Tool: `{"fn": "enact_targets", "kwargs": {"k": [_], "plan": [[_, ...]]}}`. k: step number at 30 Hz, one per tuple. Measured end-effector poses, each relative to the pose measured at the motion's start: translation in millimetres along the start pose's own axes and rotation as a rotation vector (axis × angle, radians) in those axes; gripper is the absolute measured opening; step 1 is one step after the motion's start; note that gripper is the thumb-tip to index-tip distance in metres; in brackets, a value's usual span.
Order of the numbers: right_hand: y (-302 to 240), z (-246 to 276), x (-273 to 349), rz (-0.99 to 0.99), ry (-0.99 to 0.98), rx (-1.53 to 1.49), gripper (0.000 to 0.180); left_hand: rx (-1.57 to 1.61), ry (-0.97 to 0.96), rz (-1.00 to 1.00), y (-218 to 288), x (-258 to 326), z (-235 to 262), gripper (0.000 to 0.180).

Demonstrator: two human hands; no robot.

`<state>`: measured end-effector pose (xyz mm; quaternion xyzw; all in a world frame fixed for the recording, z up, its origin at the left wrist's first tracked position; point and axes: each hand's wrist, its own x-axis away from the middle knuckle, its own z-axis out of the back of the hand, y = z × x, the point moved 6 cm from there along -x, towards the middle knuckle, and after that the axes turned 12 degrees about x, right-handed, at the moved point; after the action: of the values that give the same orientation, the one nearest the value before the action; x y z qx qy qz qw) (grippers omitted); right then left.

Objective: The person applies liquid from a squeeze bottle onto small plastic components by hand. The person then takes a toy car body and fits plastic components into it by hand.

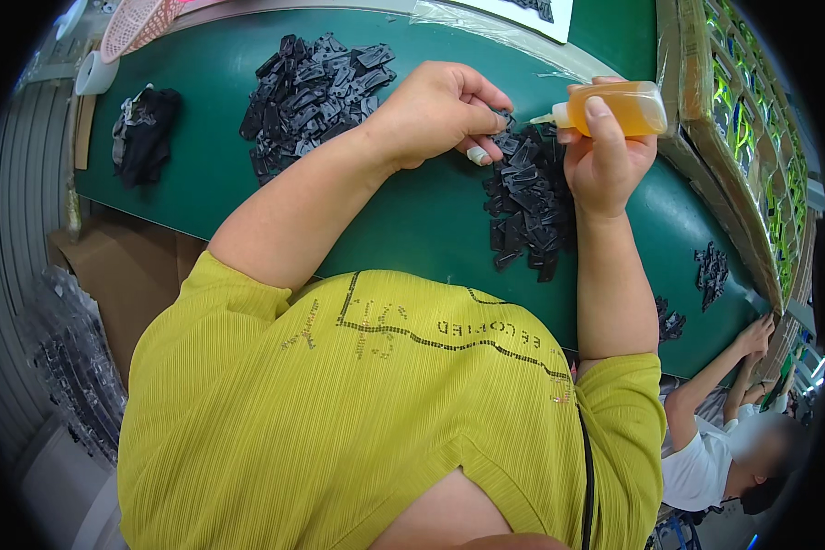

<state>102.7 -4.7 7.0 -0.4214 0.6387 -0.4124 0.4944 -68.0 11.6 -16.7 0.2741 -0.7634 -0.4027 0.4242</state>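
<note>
Pinched between the thumb and fingers of my left hand is a small black plastic part, mostly hidden by the fingertips. One fingertip of that hand has a white wrapping. My right hand is closed around a squeeze bottle of amber liquid, tipped on its side. Its thin nozzle points left, close to the part. Below both hands lies a heap of black plastic parts. A larger heap of similar parts spreads beyond my left forearm.
The green table carries a dark cloth bundle at left. A pink basket and white roll sit at the far left edge. Cardboard borders the right side. Smaller black piles lie near a co-worker.
</note>
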Motion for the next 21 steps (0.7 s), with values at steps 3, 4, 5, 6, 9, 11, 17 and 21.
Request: {"fn": "enact_targets", "kwargs": {"k": [3, 4, 5, 6, 9, 11, 17, 21], "plan": [[0, -10, 5, -0.062, 0.0, 0.047, 0.025, -0.005, -0.002, -0.006, 0, 0, 1, 0.027], [0, -11, 6, -0.063, -0.001, 0.047, 0.025, -0.004, 0.0, -0.006, 0, 0, 1, 0.027], [0, -12, 7, -0.074, -0.016, 0.074, 0.026, -0.008, 0.002, -0.008, 1, 0, 1, 0.028], [1, -13, 7, -0.085, -0.031, 0.101, 0.027, -0.011, 0.003, -0.009, 1, 0, 1, 0.028], [1, -13, 7, -0.086, -0.061, 0.133, 0.028, -0.02, 0.001, -0.01, 1, 0, 1, 0.028], [2, -13, 8, -0.081, -0.053, 0.134, 0.028, -0.017, -0.003, -0.009, 0, 0, 1, 0.028], [1, -14, 9, -0.077, -0.053, 0.133, 0.028, -0.012, -0.005, -0.009, -2, 0, 1, 0.028], [4, -14, 9, -0.08, -0.069, 0.135, 0.029, -0.015, -0.007, -0.011, 0, -1, 0, 0.028]]}}
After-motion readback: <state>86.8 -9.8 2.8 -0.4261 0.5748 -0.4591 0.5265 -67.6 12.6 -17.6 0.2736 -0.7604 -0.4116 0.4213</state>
